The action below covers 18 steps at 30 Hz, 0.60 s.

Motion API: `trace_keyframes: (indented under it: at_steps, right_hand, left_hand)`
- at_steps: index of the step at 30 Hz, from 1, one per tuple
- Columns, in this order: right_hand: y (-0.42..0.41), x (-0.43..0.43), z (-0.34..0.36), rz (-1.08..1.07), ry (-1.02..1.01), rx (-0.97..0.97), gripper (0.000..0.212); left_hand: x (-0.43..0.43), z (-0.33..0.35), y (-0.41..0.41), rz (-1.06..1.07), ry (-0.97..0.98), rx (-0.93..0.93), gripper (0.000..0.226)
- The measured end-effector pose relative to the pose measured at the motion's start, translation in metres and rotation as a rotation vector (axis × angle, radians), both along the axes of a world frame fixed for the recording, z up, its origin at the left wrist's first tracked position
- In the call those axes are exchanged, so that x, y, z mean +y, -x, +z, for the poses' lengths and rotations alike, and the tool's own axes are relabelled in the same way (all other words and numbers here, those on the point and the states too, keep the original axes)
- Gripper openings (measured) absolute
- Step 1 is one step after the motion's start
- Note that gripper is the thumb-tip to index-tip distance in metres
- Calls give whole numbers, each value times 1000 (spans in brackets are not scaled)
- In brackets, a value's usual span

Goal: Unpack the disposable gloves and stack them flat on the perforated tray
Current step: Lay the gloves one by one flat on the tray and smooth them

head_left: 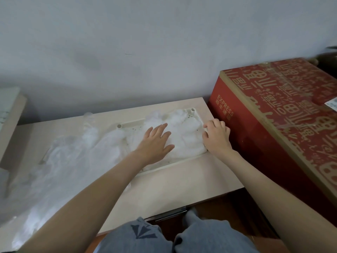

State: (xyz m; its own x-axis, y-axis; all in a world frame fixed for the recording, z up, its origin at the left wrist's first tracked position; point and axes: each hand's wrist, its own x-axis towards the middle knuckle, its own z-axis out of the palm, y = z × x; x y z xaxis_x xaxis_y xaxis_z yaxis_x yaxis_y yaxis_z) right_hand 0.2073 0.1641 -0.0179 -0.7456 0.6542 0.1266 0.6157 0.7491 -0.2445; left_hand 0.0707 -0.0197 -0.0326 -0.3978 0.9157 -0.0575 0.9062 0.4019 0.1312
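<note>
A cream perforated tray [182,162] lies on the pale table [191,183], near its right end. A white, crumpled stack of thin disposable gloves [187,136] covers the right part of the tray. My left hand [156,141] lies flat on the stack, fingers straight and spread. My right hand [217,136] is at the stack's right edge, by the tray's rim, with its fingers bent over the glove edge. More clear plastic gloves and wrapping [69,161] are spread in a loose heap over the tray's left part and the table beyond it.
A large red cardboard box [284,114] with gold print stands right beside the table's right end. A grey wall runs behind the table. A pale shelf edge [11,114] shows at far left. My knees in blue jeans [164,236] are below the table's front edge.
</note>
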Motion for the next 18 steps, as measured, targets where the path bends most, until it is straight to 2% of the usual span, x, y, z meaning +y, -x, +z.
trace_keyframes:
  at_steps: [5,9,12,15,16,18]
  right_hand:
    - [5,-6,8,39,37,62,34]
    - [26,-39,18,165,104,-18,41]
    - [46,-75,26,418,147,-143,46]
    - [64,-106,33,622,167,-287,51]
    - [69,-114,34,663,162,-323,52]
    - [81,-130,37,712,146,-359,51]
  left_hand:
    - [-10,2,6,33,-25,72,47]
    - [-36,12,9,285,-82,197,54]
    - [-68,19,12,477,-108,175,68]
    - [-107,24,14,645,162,116,83]
    - [-117,25,14,700,211,76,85]
    - [-134,29,19,822,134,-126,81]
